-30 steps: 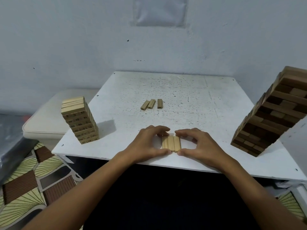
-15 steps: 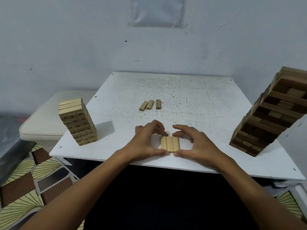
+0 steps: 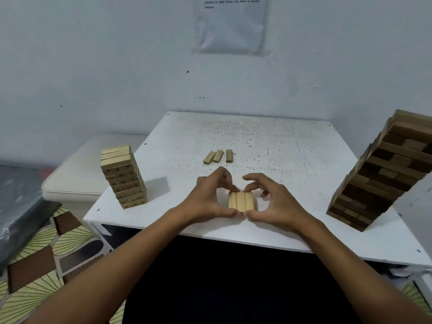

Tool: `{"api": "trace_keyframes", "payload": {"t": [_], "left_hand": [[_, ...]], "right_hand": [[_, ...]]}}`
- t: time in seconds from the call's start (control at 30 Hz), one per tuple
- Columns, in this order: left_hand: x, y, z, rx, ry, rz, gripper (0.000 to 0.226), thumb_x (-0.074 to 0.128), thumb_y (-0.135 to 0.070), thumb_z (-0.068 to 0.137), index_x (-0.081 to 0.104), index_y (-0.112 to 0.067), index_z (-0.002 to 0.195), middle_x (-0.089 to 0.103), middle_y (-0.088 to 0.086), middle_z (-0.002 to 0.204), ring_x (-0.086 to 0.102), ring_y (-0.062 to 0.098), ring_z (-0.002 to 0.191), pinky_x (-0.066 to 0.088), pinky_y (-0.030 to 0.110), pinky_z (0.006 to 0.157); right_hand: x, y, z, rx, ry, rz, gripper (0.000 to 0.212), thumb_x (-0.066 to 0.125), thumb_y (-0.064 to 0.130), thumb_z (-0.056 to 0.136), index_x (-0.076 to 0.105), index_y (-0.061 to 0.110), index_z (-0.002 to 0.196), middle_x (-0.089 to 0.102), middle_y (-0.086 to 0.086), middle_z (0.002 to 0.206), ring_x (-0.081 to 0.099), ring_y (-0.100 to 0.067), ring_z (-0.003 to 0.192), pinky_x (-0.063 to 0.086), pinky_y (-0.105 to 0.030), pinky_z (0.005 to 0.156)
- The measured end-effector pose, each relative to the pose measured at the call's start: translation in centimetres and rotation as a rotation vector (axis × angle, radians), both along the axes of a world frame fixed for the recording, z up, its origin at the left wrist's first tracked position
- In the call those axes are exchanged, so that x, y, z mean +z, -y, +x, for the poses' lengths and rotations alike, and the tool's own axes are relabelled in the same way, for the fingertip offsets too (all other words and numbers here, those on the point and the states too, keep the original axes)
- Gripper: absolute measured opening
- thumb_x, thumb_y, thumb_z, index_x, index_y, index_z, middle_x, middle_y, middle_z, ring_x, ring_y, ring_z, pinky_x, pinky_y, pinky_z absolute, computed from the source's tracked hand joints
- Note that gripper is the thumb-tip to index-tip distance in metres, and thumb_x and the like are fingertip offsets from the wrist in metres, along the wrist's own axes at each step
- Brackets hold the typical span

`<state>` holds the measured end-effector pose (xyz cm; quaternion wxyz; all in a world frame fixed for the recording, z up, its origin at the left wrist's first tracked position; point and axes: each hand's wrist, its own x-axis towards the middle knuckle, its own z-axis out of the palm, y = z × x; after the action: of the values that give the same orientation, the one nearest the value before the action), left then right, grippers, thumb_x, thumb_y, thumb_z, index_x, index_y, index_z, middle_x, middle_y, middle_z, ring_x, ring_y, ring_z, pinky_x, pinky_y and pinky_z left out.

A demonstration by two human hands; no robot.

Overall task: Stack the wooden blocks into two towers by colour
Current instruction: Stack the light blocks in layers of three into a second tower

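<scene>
Head view, looking down over both forearms. Left hand (image 3: 208, 198) and right hand (image 3: 272, 202) curled toward each other near the front edge of the white speckled square table (image 3: 268, 146). Between them, a flat row of three pale wooden blocks (image 3: 241, 201), lying side by side, long sides touching. Left thumb pressed against the near end of the row, left index fingertip bent down onto the far end; remaining left fingers curled behind. Right thumb meeting the left thumb at the near end, right index fingertip down at the far end by the left one; other right fingers arched and spread, off the wood. So: both hands half closed, pinching the row end to end from either side.

Beyond the fingertips, further across the table, three loose pale wooden blocks (image 3: 218, 156) lying flat, two touching and slanted, the third just beside them and straighter. Well out past the left hand, by the table's left edge, a short tower of pale numbered wooden blocks (image 3: 124, 176). Well out past the right hand, a tall tower of dark and mid-brown wooden blocks (image 3: 383, 178), appearing to lean in the wide lens.

Above, on the pale wall, a sheet of paper in a clear sleeve (image 3: 230, 24), print too small to read. Left of the left forearm, a cream cushioned seat (image 3: 72, 181) and a leaf-patterned floor mat (image 3: 35, 260).
</scene>
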<state>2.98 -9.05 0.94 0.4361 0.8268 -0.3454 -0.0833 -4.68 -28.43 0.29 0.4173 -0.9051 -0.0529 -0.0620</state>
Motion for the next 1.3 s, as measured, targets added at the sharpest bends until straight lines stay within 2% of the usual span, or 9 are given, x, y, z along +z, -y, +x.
{"api": "trace_keyframes", "payload": {"t": [0.2,0.33,0.57,0.7,0.9,0.97,1.1,1.3], "left_hand": [[4.5,-1.4,1.6,0.007,0.118,0.014,0.058,0.090,-0.015,0.060,0.045,-0.016,0.097,0.070,-0.007,0.100,0.060,-0.006,0.102,0.047,0.016,0.088],[8.0,-3.1,2.5,0.040,0.215,0.034,0.057,0.090,-0.017,0.060,0.045,-0.014,0.097,0.070,-0.006,0.099,0.060,-0.005,0.100,0.046,0.022,0.088],[12.4,-8.2,3.7,0.172,0.328,0.106,0.054,0.089,-0.025,0.061,0.048,-0.019,0.096,0.070,-0.012,0.098,0.059,-0.010,0.098,0.044,0.013,0.079],[13.1,-12.1,3.9,0.263,0.312,0.133,0.053,0.089,-0.027,0.062,0.050,-0.018,0.098,0.068,-0.017,0.098,0.056,-0.016,0.097,0.046,0.024,0.086],[13.2,-16.8,3.7,0.372,0.198,0.071,0.059,0.078,-0.048,0.049,0.050,-0.021,0.093,0.072,-0.012,0.099,0.061,-0.006,0.100,0.048,0.030,0.083],[13.2,-18.0,3.8,0.402,0.165,0.053,0.062,0.081,-0.046,0.049,0.050,-0.016,0.095,0.072,-0.011,0.099,0.061,-0.005,0.100,0.047,0.030,0.083],[12.7,-19.4,4.4,0.436,0.125,0.045,0.058,0.086,-0.027,0.057,0.051,-0.009,0.099,0.072,-0.009,0.101,0.062,-0.005,0.100,0.046,0.030,0.083],[11.5,-20.2,4.7,0.444,0.107,0.030,0.059,0.084,-0.028,0.056,0.051,-0.006,0.100,0.073,-0.003,0.101,0.063,-0.003,0.098,0.047,0.034,0.085]], "right_hand": [[3.8,-1.2,1.9,0.041,0.115,0.019,0.072,0.080,0.029,0.061,0.050,0.034,0.126,0.064,0.012,0.111,0.055,0.001,0.109,0.039,-0.018,0.083],[6.5,-2.7,3.8,0.076,0.196,0.029,0.071,0.084,0.025,0.063,0.051,0.033,0.126,0.066,0.011,0.109,0.058,-0.004,0.108,0.044,-0.022,0.085],[10.1,-7.3,7.5,0.201,0.263,0.070,0.068,0.082,0.026,0.064,0.051,0.035,0.123,0.066,0.013,0.105,0.058,-0.002,0.107,0.044,-0.024,0.083],[10.9,-10.7,9.6,0.304,0.265,0.064,0.068,0.083,0.025,0.064,0.051,0.032,0.124,0.066,0.011,0.105,0.058,-0.002,0.107,0.043,-0.021,0.081],[11.4,-15.3,12.5,0.417,0.250,0.054,0.064,0.084,0.019,0.068,0.053,0.030,0.123,0.066,0.011,0.105,0.058,0.000,0.106,0.045,-0.021,0.082],[11.6,-16.4,13.2,0.447,0.240,0.052,0.064,0.084,0.020,0.069,0.053,0.030,0.123,0.066,0.011,0.105,0.058,0.001,0.106,0.045,-0.021,0.081],[11.6,-17.7,14.2,0.480,0.216,0.042,0.063,0.084,0.022,0.069,0.052,0.030,0.123,0.066,0.011,0.105,0.057,0.003,0.106,0.045,-0.021,0.081],[10.8,-18.5,15.0,0.495,0.191,0.013,0.065,0.084,0.022,0.069,0.051,0.030,0.125,0.067,0.006,0.107,0.057,0.000,0.108,0.043,-0.019,0.079]]}}
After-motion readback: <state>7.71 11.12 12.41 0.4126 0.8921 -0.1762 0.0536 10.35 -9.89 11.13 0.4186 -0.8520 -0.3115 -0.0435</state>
